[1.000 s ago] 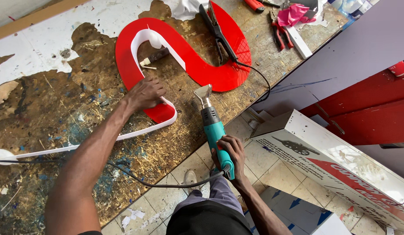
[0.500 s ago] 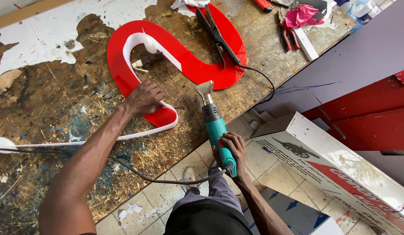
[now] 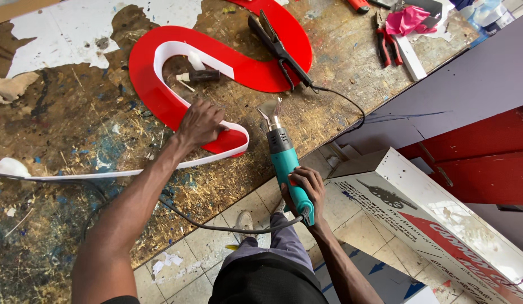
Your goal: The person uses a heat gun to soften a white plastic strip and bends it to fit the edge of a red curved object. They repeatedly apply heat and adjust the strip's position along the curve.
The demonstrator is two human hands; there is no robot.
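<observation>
A large red S-shaped sign letter [image 3: 160, 95] lies flat on the worn wooden workbench [image 3: 64, 146]. A white plastic edging strip [image 3: 132, 170] runs along its lower curve and trails off to the left. My left hand [image 3: 200, 124] presses down on the letter's lower end, beside the strip. My right hand [image 3: 302, 190] grips the handle of a teal heat gun [image 3: 284, 157], whose metal nozzle points at the bench edge just right of the letter's tip. The gun's black cord [image 3: 216, 225] loops below the bench.
A black clamp tool [image 3: 278, 48] lies across the letter's upper right. A small glue bottle [image 3: 199, 76] sits inside the curve. Red-handled pliers [image 3: 382, 39] and a pink rag [image 3: 408, 19] lie at the far right. A white and red sign box [image 3: 436, 225] stands on the tiled floor.
The view has shifted slightly, with the letter sliding left in the frame. My left hand stays pressed on the lower end. The heat gun keeps nearly the same pose.
</observation>
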